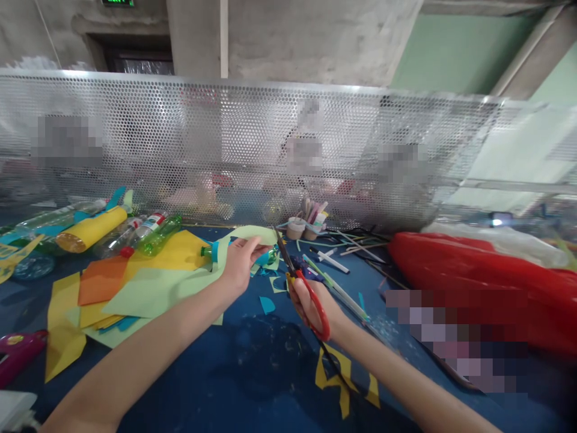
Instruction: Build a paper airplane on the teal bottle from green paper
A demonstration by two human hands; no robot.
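My left hand (pixel 241 261) pinches a curved strip of pale green paper (pixel 255 231) above the middle of the table. In my right hand (pixel 315 304) is a pair of scissors (pixel 318 313) with red handles, fingers closed round the grips. The dark blades point up and away, their tips beside the right end of the strip; I cannot tell whether they touch it. Behind my left hand lies a green bottle with a blue wrap (pixel 211 251), partly hidden. A blue paper scrap (pixel 267 305) rests on the table between my hands.
Coloured paper sheets (pixel 148 291) and several plastic bottles (pixel 157 231) lie at left, with a purple tool (pixel 20 355) nearer me. Cups of sticks (pixel 311 225) stand before a perforated metal screen (pixel 252 138). A red plastic bag (pixel 473 276) occupies the right; yellow scraps (pixel 336 373) lie in front.
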